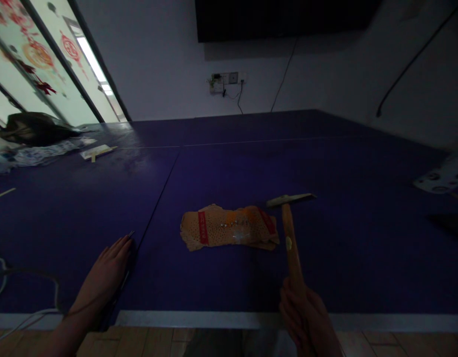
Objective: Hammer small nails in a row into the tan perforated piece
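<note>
My right hand [306,310] is wrapped round the wooden handle of a hammer [293,245], whose metal head lies to the right of a brown piece of cardboard [217,235]. The cardboard has red bands, many small holes and a few small shiny bits near its middle. On the left, my left hand [113,260] rests on the purple table [229,282], its fingers together over a thin dark metal item [131,234] whose tip shows past the fingertips. How it is held is hard to make out.
White cables [46,311] lie at the left front. A dark bag [35,128], plastic packets [46,152] and a small white pad [98,151] are at the back left. At the right are a whitish perforated object [442,176] and a dark flat item [452,223].
</note>
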The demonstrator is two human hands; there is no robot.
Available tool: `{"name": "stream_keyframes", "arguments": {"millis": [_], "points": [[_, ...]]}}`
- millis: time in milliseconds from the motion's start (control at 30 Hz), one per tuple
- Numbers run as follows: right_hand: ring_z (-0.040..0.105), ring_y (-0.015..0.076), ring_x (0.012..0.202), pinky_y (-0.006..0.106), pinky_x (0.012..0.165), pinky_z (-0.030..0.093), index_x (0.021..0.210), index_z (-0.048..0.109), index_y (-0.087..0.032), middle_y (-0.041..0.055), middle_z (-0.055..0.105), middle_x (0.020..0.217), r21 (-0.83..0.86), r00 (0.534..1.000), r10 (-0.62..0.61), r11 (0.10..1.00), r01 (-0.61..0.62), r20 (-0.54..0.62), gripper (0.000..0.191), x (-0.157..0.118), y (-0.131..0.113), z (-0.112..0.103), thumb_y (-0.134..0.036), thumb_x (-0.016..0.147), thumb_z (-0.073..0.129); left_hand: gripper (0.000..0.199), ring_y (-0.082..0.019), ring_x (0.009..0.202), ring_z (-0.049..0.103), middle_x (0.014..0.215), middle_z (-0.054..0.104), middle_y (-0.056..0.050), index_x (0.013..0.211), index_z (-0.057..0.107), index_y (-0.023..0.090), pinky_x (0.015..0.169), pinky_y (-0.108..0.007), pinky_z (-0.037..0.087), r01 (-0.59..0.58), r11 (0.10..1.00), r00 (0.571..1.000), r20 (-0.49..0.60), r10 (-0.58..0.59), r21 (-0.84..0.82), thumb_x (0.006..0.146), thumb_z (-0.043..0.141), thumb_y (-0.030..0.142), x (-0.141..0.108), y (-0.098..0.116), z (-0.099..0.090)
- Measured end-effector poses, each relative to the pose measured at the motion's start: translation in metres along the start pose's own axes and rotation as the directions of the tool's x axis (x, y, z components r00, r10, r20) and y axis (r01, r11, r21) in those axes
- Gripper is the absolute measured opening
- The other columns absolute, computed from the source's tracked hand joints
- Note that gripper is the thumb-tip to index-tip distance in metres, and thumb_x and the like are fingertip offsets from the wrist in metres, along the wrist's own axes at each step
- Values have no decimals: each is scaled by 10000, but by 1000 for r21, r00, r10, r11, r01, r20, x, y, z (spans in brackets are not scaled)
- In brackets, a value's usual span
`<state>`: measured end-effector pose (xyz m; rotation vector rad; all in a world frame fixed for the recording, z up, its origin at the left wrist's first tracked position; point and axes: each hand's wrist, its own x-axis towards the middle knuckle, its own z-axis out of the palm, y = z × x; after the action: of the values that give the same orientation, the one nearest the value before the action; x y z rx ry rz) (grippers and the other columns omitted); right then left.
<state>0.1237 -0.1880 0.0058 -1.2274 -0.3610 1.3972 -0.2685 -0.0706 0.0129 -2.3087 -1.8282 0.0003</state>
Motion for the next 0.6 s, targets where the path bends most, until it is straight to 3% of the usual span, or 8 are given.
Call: {"name": "stream_keyframes", "arguments": {"millis": [333, 533, 600], "points": [[314, 34, 232, 135, 224, 263, 752, 463, -185, -107, 424, 368, 22, 994, 63, 998, -65, 94, 386, 12, 6, -14, -441, 600, 709, 455, -240, 1139, 462, 1240, 496, -128, 1129, 531, 104, 947, -427, 355, -38, 999, 998, 54, 38, 10, 772, 251, 134, -7, 18, -29], [290, 15, 245, 102, 231, 223, 806, 475, -181, -113, 411, 381, 43, 1000, 4, 999, -3, -24, 385, 5, 8, -7, -435, 621, 698, 433, -240, 1055, 526, 1141, 575, -132, 1066, 569, 103, 895, -376, 413, 14, 993, 1000, 4, -14, -117, 763, 268, 171, 1, 19, -30], [280, 17, 233, 107, 220, 222, 790, 474, -183, -114, 408, 368, 28, 1000, 20, 999, -20, -5, 416, 5, 6, -5, -459, 588, 710, 425, -234, 1024, 547, 1110, 598, -108, 1046, 582, 128, 877, -360, 429, 51, 984, 999, 1, -51, -168, 763, 268, 171, 5, 22, -33]]}}
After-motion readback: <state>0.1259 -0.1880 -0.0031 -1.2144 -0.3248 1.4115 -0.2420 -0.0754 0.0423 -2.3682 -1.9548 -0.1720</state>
